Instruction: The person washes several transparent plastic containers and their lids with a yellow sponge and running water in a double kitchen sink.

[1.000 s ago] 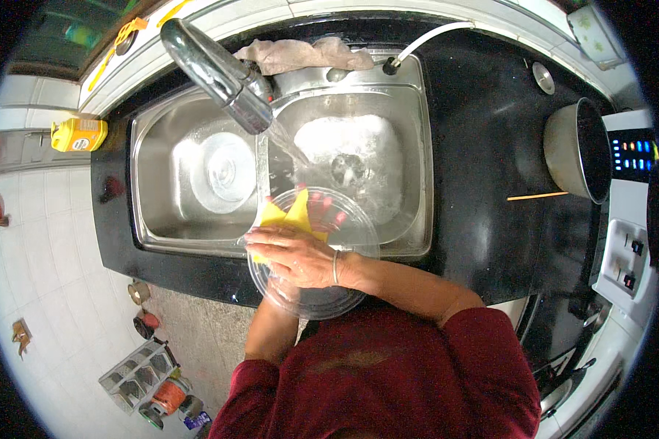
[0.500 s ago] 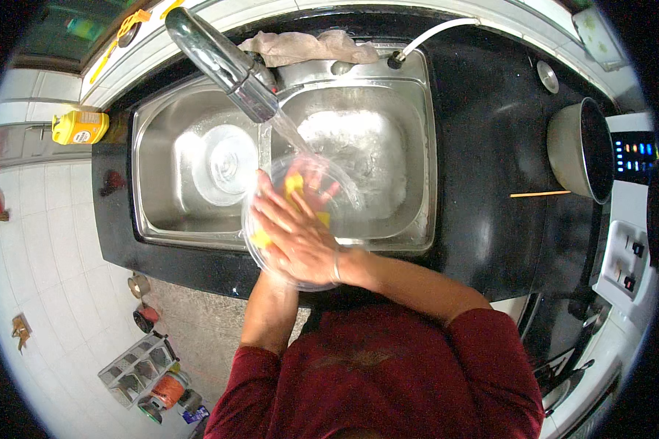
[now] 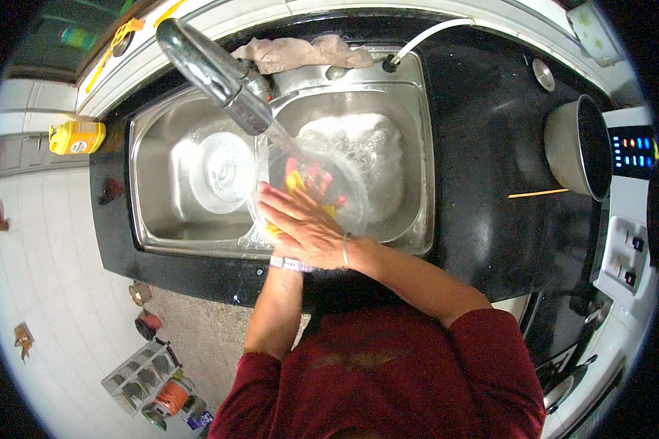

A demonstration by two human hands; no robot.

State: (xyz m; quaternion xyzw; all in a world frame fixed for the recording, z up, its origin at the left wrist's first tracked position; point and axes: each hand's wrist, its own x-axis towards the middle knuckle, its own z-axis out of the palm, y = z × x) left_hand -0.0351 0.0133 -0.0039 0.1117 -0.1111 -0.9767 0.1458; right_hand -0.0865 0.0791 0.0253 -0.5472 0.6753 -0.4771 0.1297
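A clear, round plastic lid or shallow bowl (image 3: 353, 172) is tilted over the near side of the right basin, under running water. My left hand (image 3: 316, 179) supports it from beneath, its fingers showing pinkish through the plastic. Across the upper face lies my right hand (image 3: 305, 228), palm down, pressing a yellow sponge-like piece (image 3: 294, 181) that peeks out around the fingers. The sponge's full shape is hidden. Water streams from the chrome faucet (image 3: 216, 80) onto the plastic's far edge. Another clear round plastic piece (image 3: 225, 174) rests in the left basin.
The steel double sink (image 3: 426, 132) is set into a black counter (image 3: 483, 146). A beige cloth (image 3: 307, 53) lies behind the faucet. To the right are a metal pot (image 3: 567, 150), a chopstick-like stick (image 3: 538, 194) and a small metal disc (image 3: 542, 74). A yellow bottle (image 3: 77, 137) stands left.
Both hands and the plastic have shifted slightly away from me and right, farther over the right basin. My left wristband has come into view, and water now splashes off the plastic's left edge.
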